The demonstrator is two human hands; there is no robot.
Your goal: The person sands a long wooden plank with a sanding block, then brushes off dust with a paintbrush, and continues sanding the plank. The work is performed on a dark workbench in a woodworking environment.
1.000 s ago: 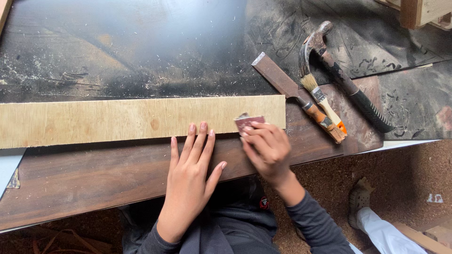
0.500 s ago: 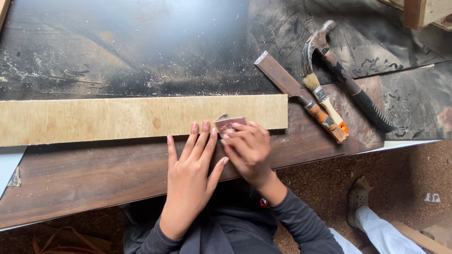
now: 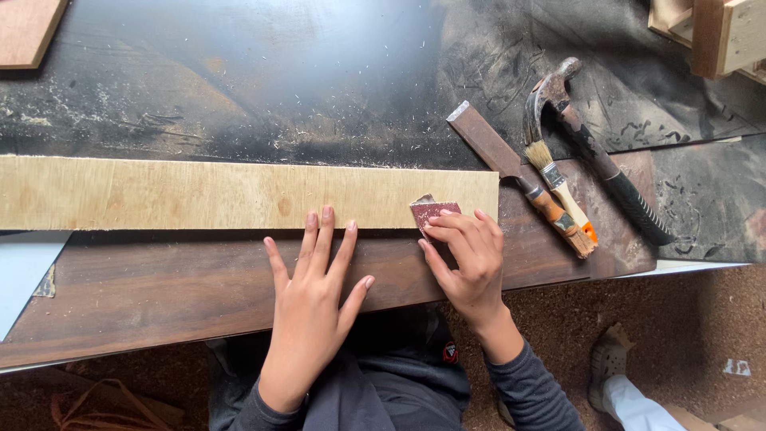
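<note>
Your right hand [image 3: 471, 263] pinches a small piece of reddish sandpaper [image 3: 433, 211] against the near edge of the long pale wooden strip [image 3: 199, 194] on the tabletop [image 3: 159, 287]. Your left hand [image 3: 315, 287] lies flat, fingers [image 3: 325, 227] spread, fingertips touching that strip. A chisel [image 3: 511, 164], brush [image 3: 562, 191] and hammer [image 3: 598, 152] lie right of it.

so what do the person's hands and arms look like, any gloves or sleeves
Both hands are bare: no gloves, rings or watch show on the left hand or the right hand. Dark grey long sleeves with ribbed cuffs end at the wrists. The fingernails are short and unpainted.
</note>
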